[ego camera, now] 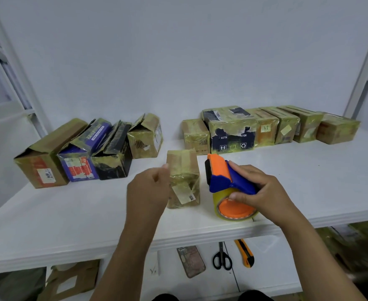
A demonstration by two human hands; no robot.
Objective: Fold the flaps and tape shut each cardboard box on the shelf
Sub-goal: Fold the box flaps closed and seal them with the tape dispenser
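A small cardboard box (184,170), wrapped in yellowish tape, stands on the white shelf (92,213) in front of me. My left hand (148,190) is at its left side with curled fingers, thumb and forefinger together near the box's top left edge; whether it pinches tape or touches the box I cannot tell. My right hand (263,192) grips a blue and orange tape dispenser (226,181) with a yellowish tape roll, just right of the box. Several boxes with raised flaps (87,153) stand at the back left. Several taped boxes (265,127) line the back right.
The white wall stands close behind the boxes, and shelf posts (361,72) rise at both sides. Below the shelf's front edge lie a phone (190,261), black scissors (221,257), an orange utility knife (245,253) and flat cardboard (70,281).
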